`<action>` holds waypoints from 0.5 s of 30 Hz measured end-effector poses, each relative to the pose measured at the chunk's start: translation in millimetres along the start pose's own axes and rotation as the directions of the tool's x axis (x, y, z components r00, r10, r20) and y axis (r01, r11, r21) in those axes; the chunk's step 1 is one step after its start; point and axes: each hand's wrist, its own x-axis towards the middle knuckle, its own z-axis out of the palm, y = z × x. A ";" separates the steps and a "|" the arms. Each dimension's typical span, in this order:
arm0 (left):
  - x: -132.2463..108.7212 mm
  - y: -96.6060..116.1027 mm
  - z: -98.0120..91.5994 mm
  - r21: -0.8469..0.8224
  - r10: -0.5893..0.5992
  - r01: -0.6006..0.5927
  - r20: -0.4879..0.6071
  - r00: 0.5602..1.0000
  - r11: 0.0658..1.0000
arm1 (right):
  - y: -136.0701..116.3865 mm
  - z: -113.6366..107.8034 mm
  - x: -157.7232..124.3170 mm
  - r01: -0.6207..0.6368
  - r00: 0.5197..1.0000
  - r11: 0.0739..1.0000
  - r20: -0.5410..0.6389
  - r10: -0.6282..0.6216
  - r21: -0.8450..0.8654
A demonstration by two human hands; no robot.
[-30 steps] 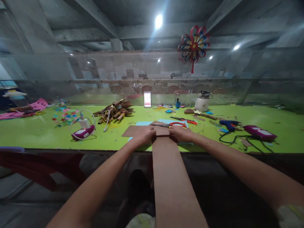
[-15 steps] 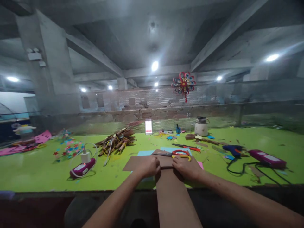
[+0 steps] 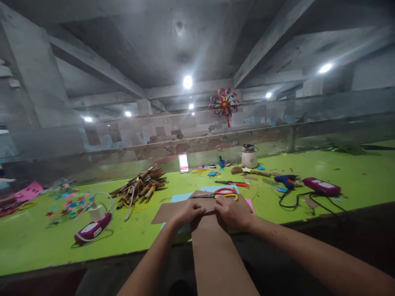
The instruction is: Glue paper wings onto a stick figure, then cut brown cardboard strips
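A long brown cardboard strip (image 3: pixel 219 259) runs from the table's front edge down toward me. Its far end meets more brown cardboard (image 3: pixel 168 210) lying crosswise on the table. My left hand (image 3: pixel 189 210) is closed at the strip's left edge, thumb and fingers pressed together on the cardboard. Opposite it, my right hand (image 3: pixel 232 210) grips the right edge with curled fingers. Just beyond my hands lie scissors (image 3: pixel 226 191) with red and yellow handles, resting on the cardboard. Light-blue paper (image 3: pixel 179 198) and a bit of pink paper (image 3: pixel 249 204) show beneath.
Left stand a bundle of brown rolled sticks (image 3: pixel 145 185), paper stars (image 3: pixel 69 201) and a purple power strip (image 3: pixel 92 228) with a white cable. On the right are a blue glue gun (image 3: pixel 285 181), another purple power strip (image 3: pixel 322 186), and a white jug (image 3: pixel 248 157). A utility knife (image 3: pixel 233 183) lies behind the scissors.
The view has turned a little to the right, so things appear farther left. Both hands stay on the cardboard; my left thumb now stretches further toward the right hand.
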 end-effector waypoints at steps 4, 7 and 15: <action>-2.5 -5.3 3.3 -0.098 0.034 -0.035 -0.010 0.999 0.995 | -2.0 -23.8 6.9 -0.082 0.997 0.976 0.006 0.083 0.201; -5.7 -3.1 5.1 -0.131 0.072 -0.075 -0.027 0.997 0.989 | 2.4 -30.9 19.1 -0.163 0.982 0.916 0.146 0.117 0.366; -19.2 9.6 10.0 -0.007 0.132 -0.133 -0.084 0.988 0.991 | 14.0 -11.0 29.3 -0.141 0.963 0.810 0.270 -0.021 0.569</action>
